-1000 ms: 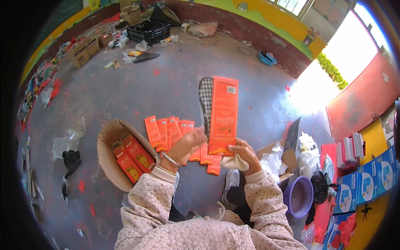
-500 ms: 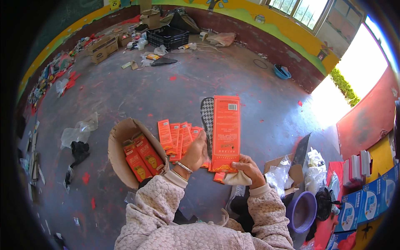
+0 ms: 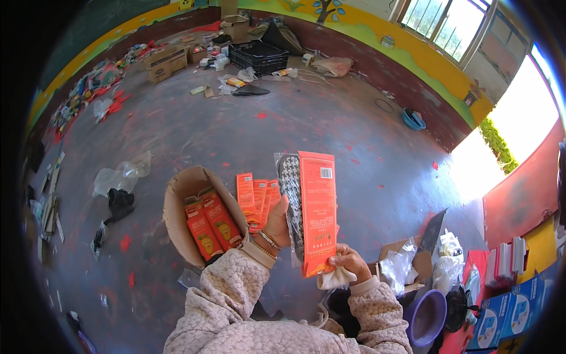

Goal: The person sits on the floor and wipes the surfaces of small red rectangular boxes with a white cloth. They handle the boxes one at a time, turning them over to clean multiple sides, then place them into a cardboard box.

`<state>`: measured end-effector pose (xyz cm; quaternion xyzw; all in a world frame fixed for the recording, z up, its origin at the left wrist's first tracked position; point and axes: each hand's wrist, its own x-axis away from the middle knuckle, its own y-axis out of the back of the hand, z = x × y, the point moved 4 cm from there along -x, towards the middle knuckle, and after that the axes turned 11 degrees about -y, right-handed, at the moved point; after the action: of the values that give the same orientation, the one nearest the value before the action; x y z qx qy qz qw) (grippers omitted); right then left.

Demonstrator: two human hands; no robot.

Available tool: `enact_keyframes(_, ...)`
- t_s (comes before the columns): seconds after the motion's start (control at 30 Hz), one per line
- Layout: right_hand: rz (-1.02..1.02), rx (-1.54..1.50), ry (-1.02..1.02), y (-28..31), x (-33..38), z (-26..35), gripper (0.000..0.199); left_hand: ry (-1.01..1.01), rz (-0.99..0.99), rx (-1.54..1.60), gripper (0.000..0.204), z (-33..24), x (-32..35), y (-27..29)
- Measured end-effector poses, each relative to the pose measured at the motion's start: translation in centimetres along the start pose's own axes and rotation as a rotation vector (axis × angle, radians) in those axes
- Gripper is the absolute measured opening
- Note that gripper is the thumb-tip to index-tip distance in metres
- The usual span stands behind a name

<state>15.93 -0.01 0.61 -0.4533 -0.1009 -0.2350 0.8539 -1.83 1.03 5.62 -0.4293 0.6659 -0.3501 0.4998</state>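
Note:
In front of me I hold a packaged insole with a black-and-white houndstooth pattern [image 3: 290, 174], in clear plastic, beside an orange-red card sleeve [image 3: 319, 215]. My left hand [image 3: 276, 228] grips its left edge, thumb up and fingers partly hidden behind. My right hand [image 3: 350, 262] pinches the card's lower right corner, with a pale cloth-like piece [image 3: 336, 278] under the fingers. Several orange-red card sleeves [image 3: 245, 194] lie fanned out just beyond my left hand. Left of them, an open cardboard box [image 3: 177, 203] contains red cartons with a yellow fruit picture [image 3: 206, 243].
Clear plastic [image 3: 125, 175] and a black bag [image 3: 120, 204] lie at left. At right are a purple basin [image 3: 427, 318], white plastic bags [image 3: 398, 266] and blue printed boxes [image 3: 512, 311]. A black crate [image 3: 259, 59] and cardboard boxes [image 3: 166, 64] stand far off among litter.
The packet has come lower and tilted slightly, showing more of the insole at its left. My right hand has moved down with the card's lower corner. The view has shifted.

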Motion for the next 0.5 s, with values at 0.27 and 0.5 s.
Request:
enact_keyframes(0.27,-0.084,0.284,-0.062,-0.7,-0.1,-0.2,0.034,-0.001,-0.032,-0.227,0.092,0.4,-0.3,-0.1)
enact_keyframes(0.5,-0.177,0.583,-0.108,-0.3,-0.1,0.1,0.042,0.233,-0.242,-0.245,0.066,1.5,0.2,1.2)
